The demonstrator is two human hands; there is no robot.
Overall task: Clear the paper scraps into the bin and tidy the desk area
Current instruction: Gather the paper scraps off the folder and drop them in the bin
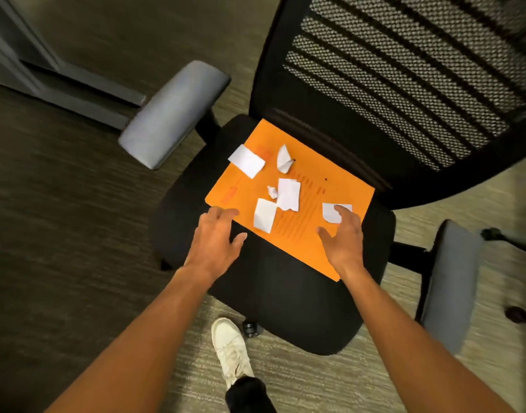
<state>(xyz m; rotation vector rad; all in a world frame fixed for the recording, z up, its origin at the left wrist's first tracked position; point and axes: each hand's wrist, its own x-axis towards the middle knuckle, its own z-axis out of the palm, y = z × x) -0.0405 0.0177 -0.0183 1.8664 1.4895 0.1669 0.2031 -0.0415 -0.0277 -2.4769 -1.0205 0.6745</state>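
An orange sheet (309,222) lies on the black seat of an office chair (279,293). Several white paper scraps rest on it: one at the far left (246,160), a curled one (284,158), a small crumpled bit (272,192), a middle piece (289,194), a near piece (264,215) and one at the right (330,212). My left hand (215,236) hovers open at the sheet's near left edge. My right hand (343,234) is open over the sheet's right side, fingertips at the right scrap.
The chair has a mesh backrest (404,79) and two grey armrests (173,113) (449,281). A grey desk leg (77,93) stands at the far left. Carpet surrounds the chair. My white shoe (232,350) is by a castor (250,328). Another chair's base (511,242) shows right.
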